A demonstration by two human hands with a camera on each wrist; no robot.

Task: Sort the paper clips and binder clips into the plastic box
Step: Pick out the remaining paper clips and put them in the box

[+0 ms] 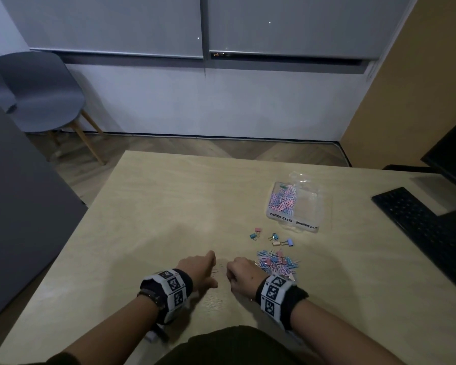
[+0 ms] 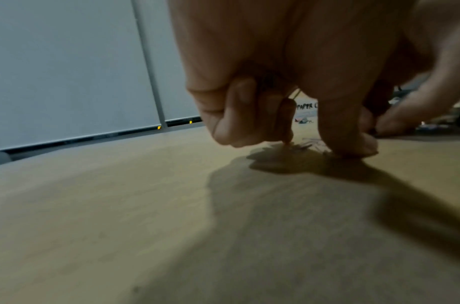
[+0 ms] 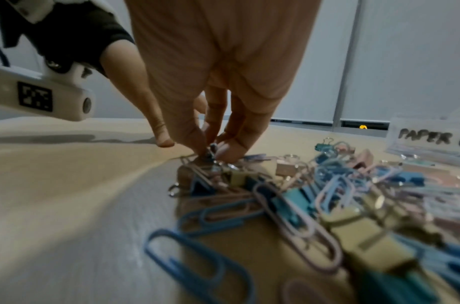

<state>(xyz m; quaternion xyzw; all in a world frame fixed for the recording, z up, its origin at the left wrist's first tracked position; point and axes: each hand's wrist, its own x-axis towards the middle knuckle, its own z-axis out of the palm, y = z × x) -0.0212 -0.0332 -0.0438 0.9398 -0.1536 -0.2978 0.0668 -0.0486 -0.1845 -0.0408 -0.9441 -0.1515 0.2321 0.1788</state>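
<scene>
A mixed pile of pastel paper clips and binder clips [image 1: 277, 262] lies on the wooden table [image 1: 169, 206], and fills the right wrist view as the pile [image 3: 314, 195]. My right hand [image 1: 238, 270] is at the pile's left edge, where its fingertips pinch a small metal clip [image 3: 211, 151]. My left hand [image 1: 198, 267] is just left of it, most fingers curled and one fingertip [image 2: 348, 148] pressing on the table beside a few pale clips [image 2: 301, 146]. The clear plastic box [image 1: 308, 206] stands farther back, with paper clips [image 1: 282, 200] in its left compartment. Several loose binder clips [image 1: 273, 237] lie between box and pile.
A black keyboard [image 1: 427, 227] and a monitor [image 1: 453, 159] stand at the table's right side. A grey chair [image 1: 42, 93] is on the floor at the far left. The box front reads "PAPER CLIPS" [image 3: 429, 137].
</scene>
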